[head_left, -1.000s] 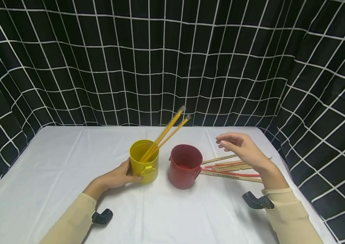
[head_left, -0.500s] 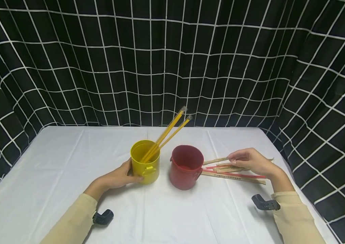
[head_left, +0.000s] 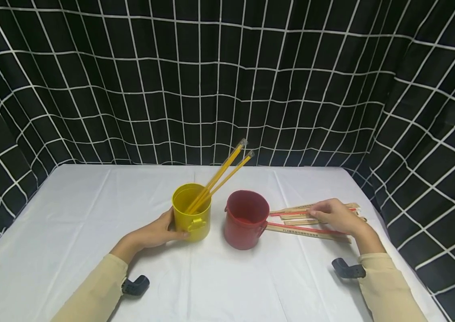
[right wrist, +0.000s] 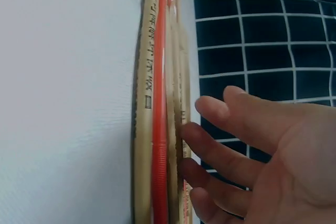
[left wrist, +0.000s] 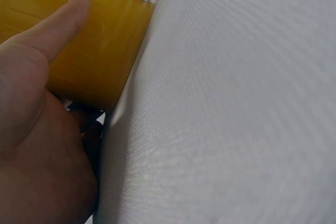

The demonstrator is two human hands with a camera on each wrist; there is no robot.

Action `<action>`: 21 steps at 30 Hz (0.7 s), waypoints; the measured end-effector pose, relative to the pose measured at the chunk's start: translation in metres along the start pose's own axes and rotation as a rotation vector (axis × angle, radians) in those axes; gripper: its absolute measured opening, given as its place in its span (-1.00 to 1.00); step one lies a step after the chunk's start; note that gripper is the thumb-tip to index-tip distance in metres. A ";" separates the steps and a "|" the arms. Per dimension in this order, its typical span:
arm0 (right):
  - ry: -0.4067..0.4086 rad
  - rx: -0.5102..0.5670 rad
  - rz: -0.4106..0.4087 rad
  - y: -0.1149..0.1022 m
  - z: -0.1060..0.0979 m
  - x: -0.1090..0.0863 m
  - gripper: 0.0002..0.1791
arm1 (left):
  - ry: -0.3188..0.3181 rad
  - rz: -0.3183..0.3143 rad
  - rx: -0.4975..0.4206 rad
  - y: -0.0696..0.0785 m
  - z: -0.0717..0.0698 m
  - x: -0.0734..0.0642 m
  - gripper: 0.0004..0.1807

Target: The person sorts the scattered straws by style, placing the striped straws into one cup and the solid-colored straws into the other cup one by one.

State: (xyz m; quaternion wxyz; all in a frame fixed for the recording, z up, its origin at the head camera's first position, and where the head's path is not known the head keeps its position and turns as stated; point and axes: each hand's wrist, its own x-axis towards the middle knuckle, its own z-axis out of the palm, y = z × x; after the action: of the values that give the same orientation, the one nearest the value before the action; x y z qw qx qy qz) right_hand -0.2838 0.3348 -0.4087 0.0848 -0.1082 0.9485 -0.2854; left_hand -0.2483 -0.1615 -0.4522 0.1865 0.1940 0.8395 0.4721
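My left hand point(head_left: 152, 235) holds a small yellow bucket point(head_left: 200, 233), the thumb along its near side; the far fingers are hidden behind it. Several yellow straws point(head_left: 224, 170) lean out of it to the right, clear wrapping at their tips. Just right stands a red bucket point(head_left: 238, 235). Beyond that, paper-wrapped straws point(head_left: 291, 230) and red straws point(head_left: 297, 227) lie in a loose pile. Over the pile is my right hand point(head_left: 335, 218), fingertips at the straws. In the right wrist view its fingers are apart and loosely bent beside a red straw point(right wrist: 159, 103), with nothing seen between them.
A white cloth point(head_left: 227, 286) covers the table. Black curtains with a white grid point(head_left: 195, 89) rise behind it and on both sides. The red bucket stands close to the yellow one, with the straw ends reaching its right side.
My right hand has come down from above onto the straw pile. Several straws at the back of the pile have shifted and lie differently. The left hand and both buckets have hardly moved.
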 end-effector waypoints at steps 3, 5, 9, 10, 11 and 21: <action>0.047 -0.020 0.011 0.001 0.001 0.001 -0.65 | -0.002 -0.016 0.002 0.000 0.000 -0.001 0.22; 0.070 -0.021 0.015 0.001 0.002 0.001 -0.66 | -0.002 -0.020 0.001 0.000 0.001 -0.001 0.22; 0.063 -0.039 0.016 0.003 0.005 0.001 -0.66 | 0.001 0.005 -0.005 -0.002 0.002 0.000 0.20; 0.059 -0.045 0.013 0.003 0.006 0.001 -0.67 | 0.002 0.014 -0.007 -0.002 0.002 0.000 0.19; 0.057 -0.052 0.010 0.002 0.006 0.001 -0.68 | 0.002 0.024 -0.010 -0.002 0.002 0.001 0.18; 0.093 -0.101 0.036 0.000 0.013 0.007 -0.76 | 0.008 0.023 -0.013 -0.003 0.001 0.002 0.18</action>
State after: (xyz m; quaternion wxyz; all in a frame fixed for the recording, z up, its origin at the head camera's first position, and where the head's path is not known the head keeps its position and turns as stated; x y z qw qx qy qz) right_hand -0.2874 0.3268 -0.4199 0.0403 -0.0818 0.9664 -0.2404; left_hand -0.2500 -0.1612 -0.4552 0.1790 0.2007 0.8347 0.4805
